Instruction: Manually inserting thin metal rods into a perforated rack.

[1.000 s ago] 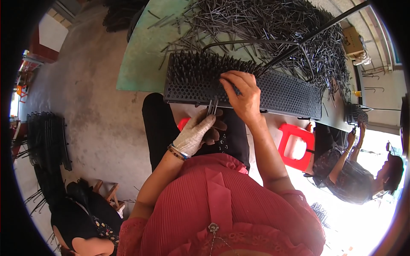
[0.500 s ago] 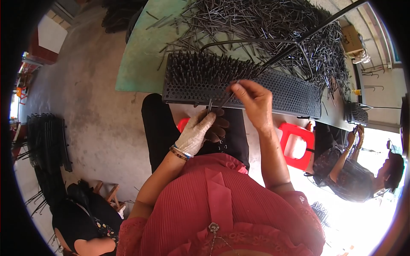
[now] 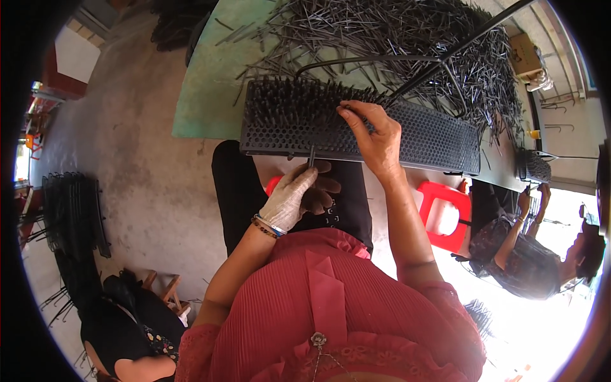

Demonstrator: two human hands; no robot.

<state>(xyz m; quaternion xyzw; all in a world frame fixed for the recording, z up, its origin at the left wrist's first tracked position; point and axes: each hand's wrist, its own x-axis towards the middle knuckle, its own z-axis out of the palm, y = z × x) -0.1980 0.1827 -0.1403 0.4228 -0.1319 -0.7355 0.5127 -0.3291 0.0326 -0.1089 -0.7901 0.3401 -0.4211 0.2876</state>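
A long black perforated board lies along the table's near edge. Many thin dark strips stand upright in its holes over the left part, while the right part shows bare holes. My left hand, in a light glove with dark fingers, is closed around a few thin dark strips whose ends poke up just below the board's front edge. Over the board, my bare right hand pinches at the edge of the standing strips; the dark strip in its fingertips is hard to separate from those behind.
A large heap of loose dark strips covers the green table. A bent black metal frame rises over the board. Red stools stand below. One co-worker sits at the right, another person at lower left near hanging black racks.
My right hand has moved up and slightly left, carrying its strip from above the left hand to the standing strips. My left hand has barely moved.
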